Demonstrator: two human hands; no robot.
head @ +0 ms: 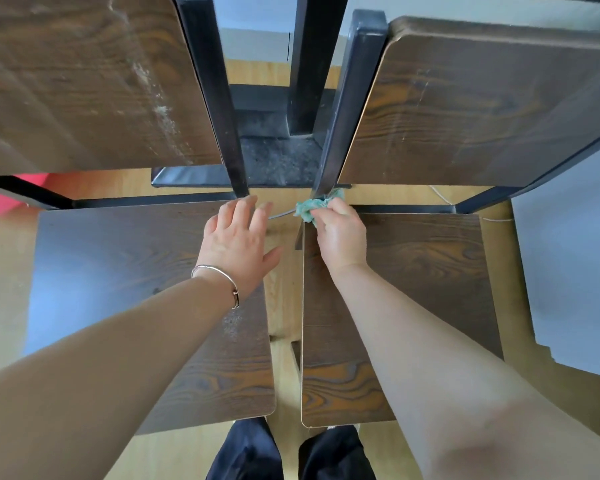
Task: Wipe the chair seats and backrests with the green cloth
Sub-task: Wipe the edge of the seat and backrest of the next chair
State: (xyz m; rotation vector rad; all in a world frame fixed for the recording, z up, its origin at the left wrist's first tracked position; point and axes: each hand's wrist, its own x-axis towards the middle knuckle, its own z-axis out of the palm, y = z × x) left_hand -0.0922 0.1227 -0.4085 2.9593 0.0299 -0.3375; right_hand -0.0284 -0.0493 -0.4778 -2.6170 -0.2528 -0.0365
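Observation:
Two dark wood-grain chairs stand side by side below me. My right hand [340,233] is shut on the crumpled green cloth [314,206] at the back left corner of the right chair seat [430,271], against the foot of the black frame post [347,109]. My left hand [238,240] lies flat with fingers spread on the back right corner of the left chair seat [118,271]; a silver bangle circles its wrist. The left backrest [84,81] shows a pale dusty streak near its right edge. The right backrest [482,109] rises above the right seat.
Between the backrests stands a black table pedestal [305,64] on a dusty black base plate [278,161]. The floor is light wood. A white cord [440,195] lies on the floor behind the right seat. Something red [0,199] shows at the far left. My dark trouser legs [291,452] are below.

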